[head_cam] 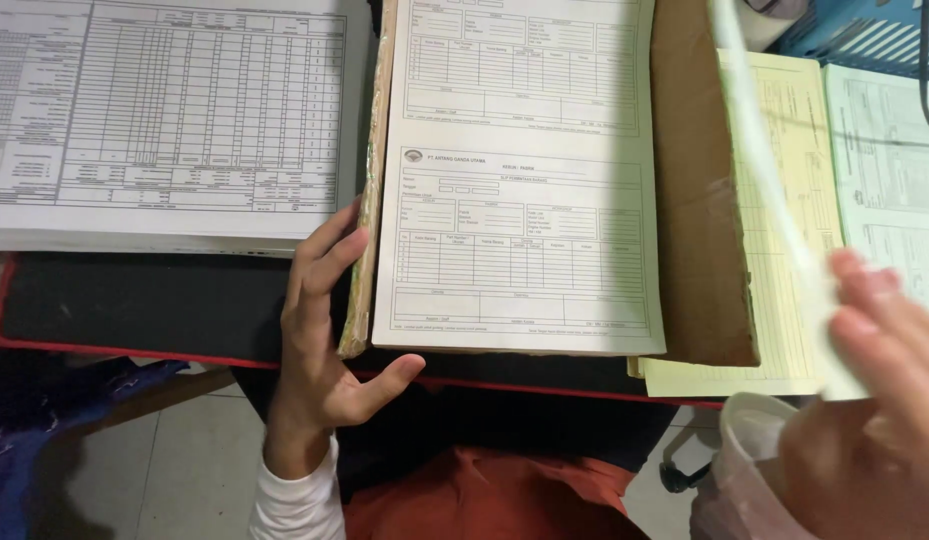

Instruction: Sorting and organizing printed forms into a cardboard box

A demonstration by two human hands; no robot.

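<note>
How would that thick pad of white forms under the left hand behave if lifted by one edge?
The pad of forms would probably sag, since its loose sheets look bound only along the ragged left spine. It looks heavy for paper. The brown cardboard backing may stiffen it somewhat. The left hand steadies that spine.

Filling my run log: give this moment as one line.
left hand: steadies form pad edge | right hand: lifts pale sheet, blurred | yellow forms beneath
</note>
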